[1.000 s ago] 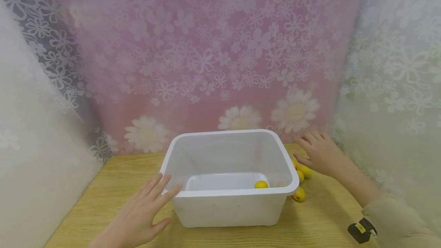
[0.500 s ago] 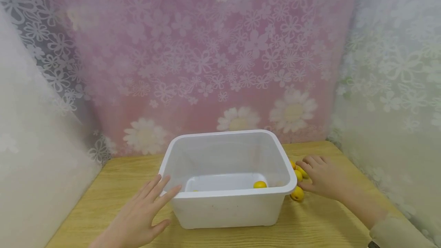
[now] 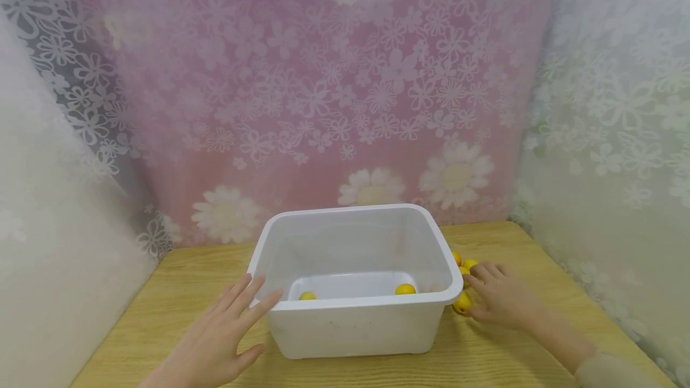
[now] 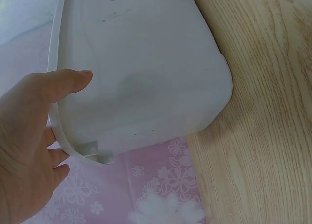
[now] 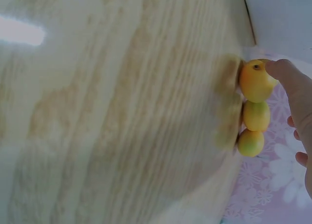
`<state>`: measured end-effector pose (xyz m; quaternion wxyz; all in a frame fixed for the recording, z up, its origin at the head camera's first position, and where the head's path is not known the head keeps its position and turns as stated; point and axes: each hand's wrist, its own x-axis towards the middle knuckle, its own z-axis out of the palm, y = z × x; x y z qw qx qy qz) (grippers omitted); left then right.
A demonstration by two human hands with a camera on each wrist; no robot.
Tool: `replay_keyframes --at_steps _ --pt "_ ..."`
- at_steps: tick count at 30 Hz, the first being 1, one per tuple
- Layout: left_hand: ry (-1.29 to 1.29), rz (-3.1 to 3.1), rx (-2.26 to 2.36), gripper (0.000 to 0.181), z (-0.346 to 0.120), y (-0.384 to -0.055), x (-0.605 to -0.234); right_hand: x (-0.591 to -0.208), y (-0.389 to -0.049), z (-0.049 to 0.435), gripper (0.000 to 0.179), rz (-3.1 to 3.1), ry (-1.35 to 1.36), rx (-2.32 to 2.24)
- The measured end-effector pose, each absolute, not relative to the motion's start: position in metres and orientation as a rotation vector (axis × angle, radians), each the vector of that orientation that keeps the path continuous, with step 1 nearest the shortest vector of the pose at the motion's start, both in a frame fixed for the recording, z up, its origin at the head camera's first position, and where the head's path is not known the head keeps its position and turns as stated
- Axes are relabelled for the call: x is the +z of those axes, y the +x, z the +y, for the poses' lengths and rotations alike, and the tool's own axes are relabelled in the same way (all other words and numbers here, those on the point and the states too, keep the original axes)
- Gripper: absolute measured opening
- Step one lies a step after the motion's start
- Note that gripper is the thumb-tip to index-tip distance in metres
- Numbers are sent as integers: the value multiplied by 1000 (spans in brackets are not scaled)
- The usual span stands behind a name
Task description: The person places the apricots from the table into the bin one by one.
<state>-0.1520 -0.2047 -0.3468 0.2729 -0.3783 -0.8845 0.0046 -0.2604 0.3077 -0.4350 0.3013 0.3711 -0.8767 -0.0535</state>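
Observation:
A white plastic tub (image 3: pixel 356 329) stands on the wooden table. Two small yellow-orange fruits lie in it: one fruit (image 3: pixel 405 288) towards the right, the other fruit (image 3: pixel 307 296) at left, half hidden by the front rim. My left hand (image 3: pixel 215 331) lies with spread fingers over the tub's front left corner. Beside the tub's right wall, several similar fruits are grouped. My right hand (image 3: pixel 501 295) reaches over them, its thumb at the front fruit (image 5: pixel 256 83); whether it touches is unclear. Behind that one, another fruit (image 5: pixel 256 116) and a third fruit (image 5: pixel 250 143) line up.
A pink flowered sheet (image 3: pixel 323 106) hangs behind the table (image 3: pixel 199 274). Pale sheets close off the left and right sides. The tub's high walls stand between my two hands.
My right hand has come down and forward from behind the fruits to the front one. A second fruit has come into view at the tub's left. The left hand has stayed put.

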Motion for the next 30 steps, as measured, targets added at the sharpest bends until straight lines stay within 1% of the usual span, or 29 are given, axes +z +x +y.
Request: replay_keyframes --at_steps 4,10,17,20,24,30 --pt "-1017 -2378 12 76 -205 -152 -347 -442 -260 306 58 -2361 987 -182" --pt "-1016 -2372 18 82 -205 -152 -347 -450 -261 303 54 -2365 967 -235" --pt "-1027 -2365 7 69 -205 -153 -347 -452 -260 300 48 -2411 948 -237" --pt "-1031 -2363 10 71 -205 -153 -347 -452 -260 299 45 -2426 938 -240" --pt "-1032 -2359 10 81 -204 -153 -346 -452 -260 298 44 -2417 933 -240" --pt "-1031 -2365 6 81 -204 -153 -346 -451 -262 298 41 -2348 944 -170"
